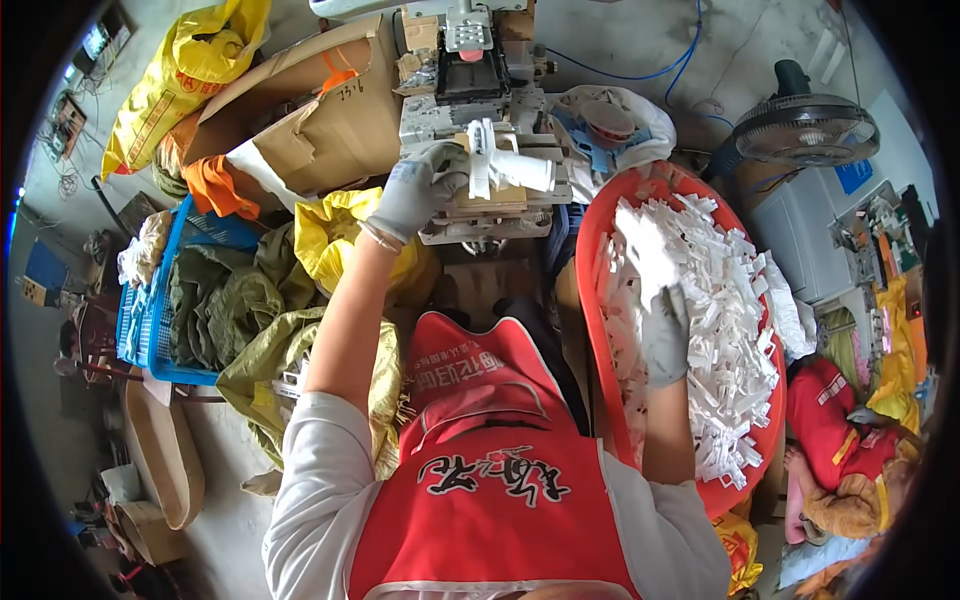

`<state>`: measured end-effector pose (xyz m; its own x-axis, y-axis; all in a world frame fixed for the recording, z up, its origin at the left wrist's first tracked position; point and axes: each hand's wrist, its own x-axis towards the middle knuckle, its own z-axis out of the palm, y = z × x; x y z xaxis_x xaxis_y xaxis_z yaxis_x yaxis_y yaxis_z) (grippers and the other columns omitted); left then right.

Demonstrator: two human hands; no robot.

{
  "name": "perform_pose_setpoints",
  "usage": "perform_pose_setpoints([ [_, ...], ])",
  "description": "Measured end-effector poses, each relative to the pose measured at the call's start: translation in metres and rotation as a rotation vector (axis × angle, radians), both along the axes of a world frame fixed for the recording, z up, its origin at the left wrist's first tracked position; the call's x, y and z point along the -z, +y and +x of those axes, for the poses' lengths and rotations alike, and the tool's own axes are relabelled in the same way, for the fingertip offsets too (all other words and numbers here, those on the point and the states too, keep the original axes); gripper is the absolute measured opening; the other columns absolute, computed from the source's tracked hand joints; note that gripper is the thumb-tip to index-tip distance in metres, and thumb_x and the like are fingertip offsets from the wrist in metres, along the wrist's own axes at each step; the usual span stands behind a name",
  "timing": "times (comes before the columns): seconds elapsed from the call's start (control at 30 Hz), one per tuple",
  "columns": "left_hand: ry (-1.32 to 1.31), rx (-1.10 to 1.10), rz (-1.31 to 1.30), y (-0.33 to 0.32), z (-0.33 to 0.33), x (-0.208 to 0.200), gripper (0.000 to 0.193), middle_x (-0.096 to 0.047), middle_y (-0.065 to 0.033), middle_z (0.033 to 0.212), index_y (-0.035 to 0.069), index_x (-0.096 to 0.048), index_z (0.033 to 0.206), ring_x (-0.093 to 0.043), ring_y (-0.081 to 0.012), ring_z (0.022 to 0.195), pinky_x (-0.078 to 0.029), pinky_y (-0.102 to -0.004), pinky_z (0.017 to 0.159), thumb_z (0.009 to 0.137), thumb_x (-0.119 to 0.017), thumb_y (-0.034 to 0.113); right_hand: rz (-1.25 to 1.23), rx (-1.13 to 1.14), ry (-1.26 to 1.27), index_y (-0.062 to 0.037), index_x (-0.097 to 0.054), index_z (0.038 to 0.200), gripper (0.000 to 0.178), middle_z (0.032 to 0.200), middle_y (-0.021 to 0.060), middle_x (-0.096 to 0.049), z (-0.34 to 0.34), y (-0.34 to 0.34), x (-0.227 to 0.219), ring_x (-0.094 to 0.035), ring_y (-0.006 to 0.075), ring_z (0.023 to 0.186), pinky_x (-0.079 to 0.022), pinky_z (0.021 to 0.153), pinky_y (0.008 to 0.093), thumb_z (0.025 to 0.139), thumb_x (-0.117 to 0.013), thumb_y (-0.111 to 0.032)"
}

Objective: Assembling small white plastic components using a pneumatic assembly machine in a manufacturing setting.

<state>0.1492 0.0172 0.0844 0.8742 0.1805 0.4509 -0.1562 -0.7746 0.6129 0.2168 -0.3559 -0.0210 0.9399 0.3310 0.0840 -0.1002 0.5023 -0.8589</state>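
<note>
My left hand, in a grey-white glove, is at the machine in front of me. Its fingers are curled against the left side of a white plastic part, which has an upright bar and a short tube pointing right. My right hand, also gloved, lies over the heap of small white plastic pieces in a red oval tub. Its fingers stretch forward onto the pieces; glare washes out the fingertips.
A cardboard box stands left of the machine, with a yellow sack behind it. Nearer are a blue basket and dark green cloth. A black fan stands at far right; a blue hose crosses the floor.
</note>
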Motion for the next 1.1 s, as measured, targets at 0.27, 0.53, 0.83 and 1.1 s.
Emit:
perform_pose_setpoints([
  [0.27, -0.305, -0.333, -0.092, 0.01, -0.086, 0.037, 0.028, -0.066, -0.0115, 0.101, -0.001, -0.06, 0.105, -0.065, -0.0187, 0.088, -0.05, -0.028, 0.079, 0.078, -0.065, 0.002, -0.567, -0.034, -0.954, -0.0082, -0.054, 0.119, 0.041, 0.114, 0.0074, -0.057, 0.062, 0.115, -0.079, -0.056, 0.0201, 0.101, -0.043, 0.09, 0.0306, 0.079, -0.058, 0.001],
  [0.53, 0.071, -0.967, -0.093, 0.023, -0.271, 0.101, 0.024, -0.067, -0.0073, 0.104, 0.006, -0.062, 0.108, -0.064, -0.0147, 0.087, -0.051, -0.0281, 0.079, 0.084, -0.06, 0.009, -0.846, -0.282, -1.336, -0.0121, -0.054, 0.123, 0.046, 0.121, 0.0134, -0.053, 0.078, 0.168, -0.089, -0.051, 0.0323, 0.112, -0.041, 0.095, 0.0355, 0.079, -0.058, -0.002],
  [0.83, 0.081, -1.107, -0.194, 0.05, -0.39, 0.167, 0.033, -0.053, -0.0153, 0.124, -0.002, -0.049, 0.124, -0.057, -0.025, 0.102, -0.049, -0.0326, 0.085, 0.093, -0.046, 0.008, -0.702, -0.15, -0.999, -0.0049, -0.055, 0.104, 0.017, 0.089, 0.0064, -0.058, 0.049, 0.096, -0.069, -0.057, 0.0164, 0.085, -0.047, 0.077, 0.0308, 0.09, -0.054, -0.015],
  [1.1, 0.403, 0.128, -1.054, -0.066, -0.19, 0.128, 0.024, -0.065, -0.0062, 0.092, -0.001, -0.061, 0.108, -0.06, -0.0154, 0.079, -0.049, -0.0291, 0.073, 0.089, -0.059, 0.014, -0.707, -0.788, -0.917, -0.0064, -0.055, 0.104, 0.024, 0.093, 0.014, -0.061, -0.098, 0.063, 0.016, -0.059, 0.0316, 0.088, -0.046, 0.079, 0.0412, 0.086, -0.052, -0.022],
])
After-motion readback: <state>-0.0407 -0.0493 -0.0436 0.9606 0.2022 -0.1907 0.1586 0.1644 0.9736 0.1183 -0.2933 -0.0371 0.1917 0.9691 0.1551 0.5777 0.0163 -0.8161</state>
